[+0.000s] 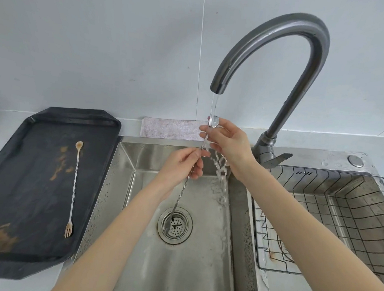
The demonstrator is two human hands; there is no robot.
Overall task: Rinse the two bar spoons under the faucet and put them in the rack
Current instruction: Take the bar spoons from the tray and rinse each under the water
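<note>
Steel, thin and twisted along its shaft: the long silver bar spoon (184, 186) is gripped by both hands over the left basin of the stainless double sink (123, 186). The left hand (184, 162) pinches the twisted shaft near its middle between thumb and fingertips. The right hand (227, 142) pinches the upper end, its fingers pressed around the small bowl, which sits directly in the thin stream of water (213, 107) falling from the dark grey gooseneck faucet (286, 49). The spoon runs steeply down and to the left, its forked lower end hanging above the round perforated drain strainer (175, 226). Water splashes off the right hand and falls along the basin's right wall.

Behind the hands, a pale folded cloth (171, 127) lies on the worktop edge against the wall. To the right, the second basin holds a black wire rack (332, 216) (some rust shows at its near left corner); nothing lies in the part of it that can be seen.

To the left, well apart from the sink, a black rectangular tray with cut corners (11, 177) rests on the worktop, smeared with brownish stains. On it lies the second twisted bar spoon (74, 189), soiled, bowl toward the wall and fork end toward the person.
</note>
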